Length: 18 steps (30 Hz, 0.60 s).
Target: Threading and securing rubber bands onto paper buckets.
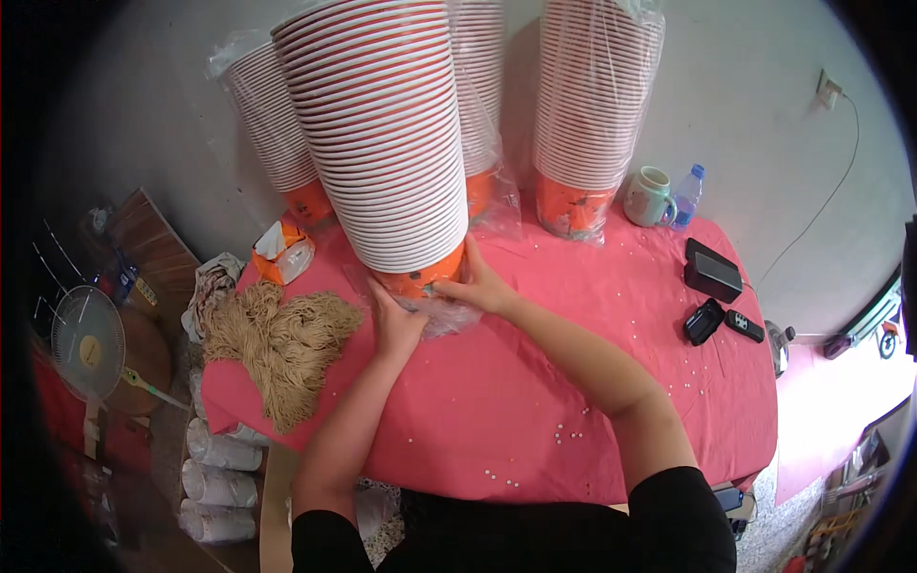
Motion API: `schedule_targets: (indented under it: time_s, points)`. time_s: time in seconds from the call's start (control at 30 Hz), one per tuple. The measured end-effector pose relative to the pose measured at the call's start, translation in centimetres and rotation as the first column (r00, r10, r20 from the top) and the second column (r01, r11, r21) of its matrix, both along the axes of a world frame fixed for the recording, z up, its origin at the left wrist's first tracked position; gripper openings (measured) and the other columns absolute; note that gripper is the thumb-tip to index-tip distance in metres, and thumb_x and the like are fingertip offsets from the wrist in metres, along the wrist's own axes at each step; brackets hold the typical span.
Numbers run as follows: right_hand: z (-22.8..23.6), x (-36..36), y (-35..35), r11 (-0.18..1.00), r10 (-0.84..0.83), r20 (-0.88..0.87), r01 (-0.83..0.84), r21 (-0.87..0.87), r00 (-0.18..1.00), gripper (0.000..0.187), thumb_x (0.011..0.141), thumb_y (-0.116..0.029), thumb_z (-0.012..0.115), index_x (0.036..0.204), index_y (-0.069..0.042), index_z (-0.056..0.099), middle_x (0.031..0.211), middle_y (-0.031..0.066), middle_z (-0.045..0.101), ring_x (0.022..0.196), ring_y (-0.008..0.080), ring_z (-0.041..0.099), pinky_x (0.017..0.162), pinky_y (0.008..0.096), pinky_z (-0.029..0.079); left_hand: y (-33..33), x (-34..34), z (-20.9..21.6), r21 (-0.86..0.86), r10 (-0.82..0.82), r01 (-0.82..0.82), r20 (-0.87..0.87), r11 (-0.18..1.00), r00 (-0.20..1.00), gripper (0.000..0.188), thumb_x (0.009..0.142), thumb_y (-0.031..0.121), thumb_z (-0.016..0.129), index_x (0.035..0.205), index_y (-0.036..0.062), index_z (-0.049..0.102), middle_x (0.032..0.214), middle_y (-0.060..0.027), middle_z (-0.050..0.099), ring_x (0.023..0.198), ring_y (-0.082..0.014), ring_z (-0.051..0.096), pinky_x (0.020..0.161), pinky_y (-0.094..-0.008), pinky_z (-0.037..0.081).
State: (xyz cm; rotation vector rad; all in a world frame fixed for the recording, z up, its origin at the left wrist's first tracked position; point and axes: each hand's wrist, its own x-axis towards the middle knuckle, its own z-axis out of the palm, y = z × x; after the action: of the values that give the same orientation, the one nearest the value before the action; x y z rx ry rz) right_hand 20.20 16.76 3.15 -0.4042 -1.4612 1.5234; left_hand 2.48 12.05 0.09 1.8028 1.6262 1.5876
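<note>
A tall stack of nested paper buckets (387,153), white-rimmed with an orange bottom one, stands in front of me and leans slightly left. Around its foot, clear plastic wrap (449,317) lies bunched. My left hand (395,323) grips the base from the near left side. On the right of the base is my right hand (480,285), its thumb across the orange front and its fingers round the side. The far sides of the base are hidden by the stack.
More wrapped bucket stacks (590,105) stand along the wall. A tan yarn bundle (277,344) and an orange-white packet (283,252) lie left. To the right are a mug (650,197), a bottle (689,197), a black box (713,271) and a remote (745,326). Small white bits dot the red cloth (535,382).
</note>
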Motion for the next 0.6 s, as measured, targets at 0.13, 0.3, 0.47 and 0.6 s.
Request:
schedule_targets:
  time_s: [0.13, 0.3, 0.47, 0.6]
  points:
    - [-0.8, -2.5, 1.3, 0.91, -0.296, 0.034, 0.271, 0.312, 0.955, 0.104, 0.081, -0.011, 0.076, 0.151, -0.001, -0.001, 0.148, 0.0183, 0.032, 0.136, 0.0254, 0.035, 0.112, 0.0385, 0.031, 2.9, -0.8, 1.1, -0.082, 0.018, -0.014, 0.058, 0.997, 0.998, 0.114, 0.063, 0.021, 0.084, 0.145, -0.0063, 0.009, 0.141, -0.0321, 0.035, 0.132, -0.0443, 0.036, 0.11, -0.0464, 0.031]
    - [-2.4, -4.1, 2.4, 0.787, -0.598, 0.229, 0.51, 0.348, 0.768, 0.101, 0.082, -0.021, 0.074, 0.15, 0.002, 0.003, 0.147, 0.0237, 0.034, 0.137, 0.028, 0.035, 0.111, 0.0358, 0.031, 5.1, -1.7, -0.1, -0.141, 0.201, -0.224, -0.158, 0.964, 0.967, 0.107, 0.067, 0.024, 0.08, 0.145, -0.0048, 0.012, 0.141, -0.0318, 0.034, 0.131, -0.0455, 0.035, 0.109, -0.0501, 0.029]
    - [-1.7, -4.8, 1.0, 0.801, -0.599, 0.311, 0.537, 0.265, 0.738, 0.095, 0.084, -0.022, 0.072, 0.151, 0.001, 0.008, 0.148, 0.0233, 0.033, 0.138, 0.0266, 0.034, 0.111, 0.0363, 0.031, 4.7, -1.1, 0.5, -0.119, 0.23, -0.238, -0.077, 0.964, 0.97, 0.109, 0.067, 0.026, 0.08, 0.146, -0.0052, 0.011, 0.142, -0.032, 0.032, 0.133, -0.0449, 0.033, 0.109, -0.0511, 0.028]
    - [-4.0, -4.6, 2.9, 0.788, -0.597, 0.168, 0.533, 0.307, 0.785, 0.088, 0.088, -0.02, 0.068, 0.15, 0.001, 0.01, 0.147, 0.0209, 0.035, 0.137, 0.0252, 0.034, 0.111, 0.0364, 0.031, 5.0, -1.1, 0.2, -0.144, 0.211, -0.221, -0.087, 0.965, 0.974, 0.111, 0.067, 0.028, 0.08, 0.145, -0.0078, 0.01, 0.143, -0.034, 0.03, 0.134, -0.0469, 0.03, 0.111, -0.0506, 0.026]
